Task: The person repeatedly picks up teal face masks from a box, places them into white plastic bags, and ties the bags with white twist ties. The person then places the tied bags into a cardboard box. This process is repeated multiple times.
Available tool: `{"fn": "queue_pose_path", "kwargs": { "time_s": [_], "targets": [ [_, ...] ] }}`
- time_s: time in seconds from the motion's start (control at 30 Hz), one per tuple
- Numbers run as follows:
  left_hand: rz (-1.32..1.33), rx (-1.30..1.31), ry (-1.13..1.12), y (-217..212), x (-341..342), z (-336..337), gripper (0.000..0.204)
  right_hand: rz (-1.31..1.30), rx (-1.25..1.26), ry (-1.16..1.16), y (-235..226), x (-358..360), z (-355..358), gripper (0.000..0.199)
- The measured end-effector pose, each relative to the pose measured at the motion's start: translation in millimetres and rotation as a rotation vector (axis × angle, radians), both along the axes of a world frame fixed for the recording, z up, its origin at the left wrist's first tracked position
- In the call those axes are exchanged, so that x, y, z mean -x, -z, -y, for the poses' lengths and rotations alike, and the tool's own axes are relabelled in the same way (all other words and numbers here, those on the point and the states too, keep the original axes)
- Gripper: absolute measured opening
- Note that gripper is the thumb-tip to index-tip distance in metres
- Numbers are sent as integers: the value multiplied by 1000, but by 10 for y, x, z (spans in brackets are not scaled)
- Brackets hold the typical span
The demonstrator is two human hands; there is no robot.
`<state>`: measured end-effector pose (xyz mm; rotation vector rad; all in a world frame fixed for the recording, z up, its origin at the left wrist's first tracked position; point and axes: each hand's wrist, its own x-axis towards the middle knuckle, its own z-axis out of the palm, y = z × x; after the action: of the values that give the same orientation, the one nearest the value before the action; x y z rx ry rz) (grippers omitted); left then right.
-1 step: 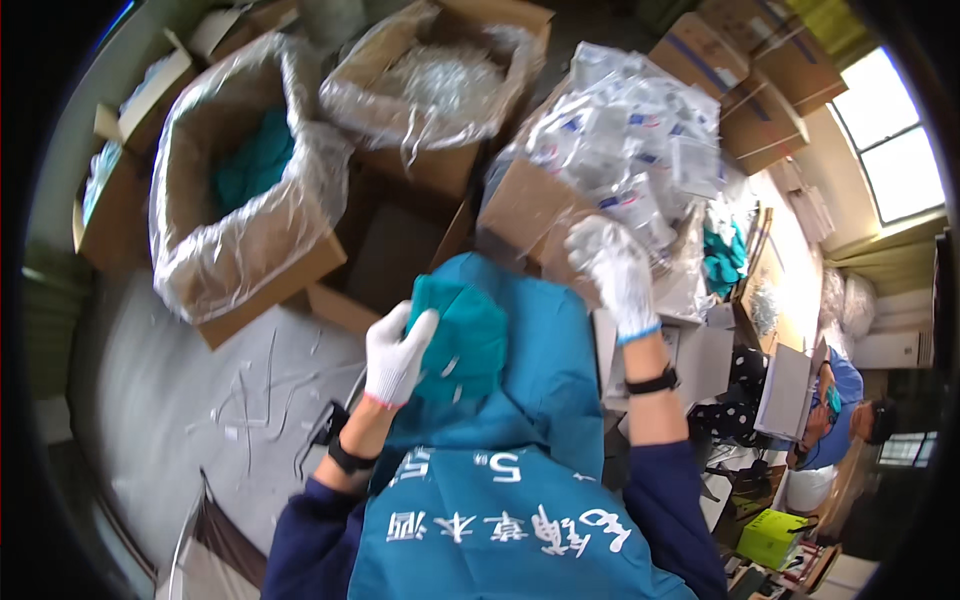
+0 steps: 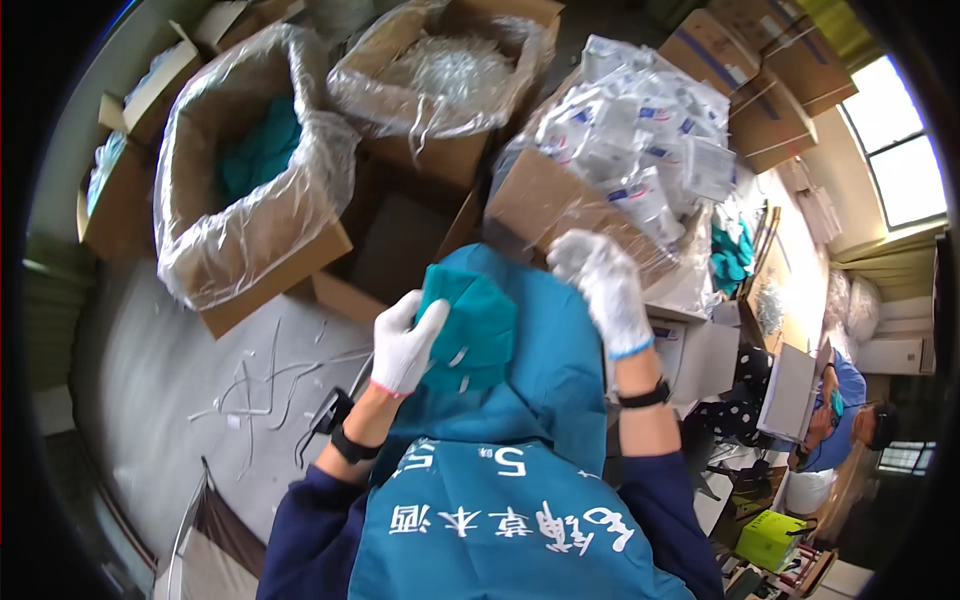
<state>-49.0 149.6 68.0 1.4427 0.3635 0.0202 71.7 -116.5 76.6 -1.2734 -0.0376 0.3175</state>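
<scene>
My left hand (image 2: pixel 407 342), in a white knit glove, grips a folded piece of teal fabric (image 2: pixel 478 330) by its left edge, thumb on top. The fabric lies above my lap over a blue apron (image 2: pixel 490 510), and small white strips show on its lower part. My right hand (image 2: pixel 605 290), gloved too, is raised to the right of the fabric and apart from it. Its fingers are curled together; whatever they may hold cannot be made out. Just beyond that hand is a cardboard flap (image 2: pixel 545 205) of a box heaped with clear plastic packets (image 2: pixel 640 130).
A plastic-lined carton (image 2: pixel 265 265) with teal fabric stands at the left. Behind it, another lined carton (image 2: pixel 375 105) holds clear, shiny material. An open carton (image 2: pixel 330 290) sits before me. Loose strips (image 2: pixel 270 395) litter the floor. A co-worker (image 2: pixel 845 410) sits at the right.
My right hand has moved left, away from the packets and closer to the teal fabric. My left hand keeps its grip; the whole view has shifted slightly.
</scene>
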Motion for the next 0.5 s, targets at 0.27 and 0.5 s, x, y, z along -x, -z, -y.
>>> {"fn": "queue_pose_path", "kwargs": {
  "time_s": [0.27, 0.5],
  "targets": [
    [159, -194, 162, 4, 74, 185, 22, 116, 317, 214, -152, 888, -355, 22],
    [338, -574, 221, -26, 47, -94, 53, 677, 1153, 362, -343, 882, 521, 15]
  ]
}}
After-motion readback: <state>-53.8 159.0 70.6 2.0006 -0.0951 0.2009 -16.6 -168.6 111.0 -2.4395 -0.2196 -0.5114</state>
